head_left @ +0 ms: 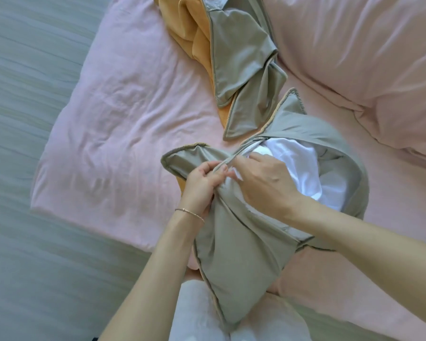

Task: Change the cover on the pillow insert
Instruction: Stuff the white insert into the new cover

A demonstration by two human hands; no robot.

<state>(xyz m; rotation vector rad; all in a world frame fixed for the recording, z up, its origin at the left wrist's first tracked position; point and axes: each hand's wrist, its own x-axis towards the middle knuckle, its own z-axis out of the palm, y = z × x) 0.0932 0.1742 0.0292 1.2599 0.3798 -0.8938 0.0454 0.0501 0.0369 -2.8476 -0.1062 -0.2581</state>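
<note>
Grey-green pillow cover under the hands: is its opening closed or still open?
Open. The grey-green pillow cover gapes, with the white pillow insert showing through the opening, where both hands work the edge.

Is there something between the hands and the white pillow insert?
Nothing visible. The right hand rests on the white insert in the grey cover's opening; the left hand pinches the opening's edge.
</note>
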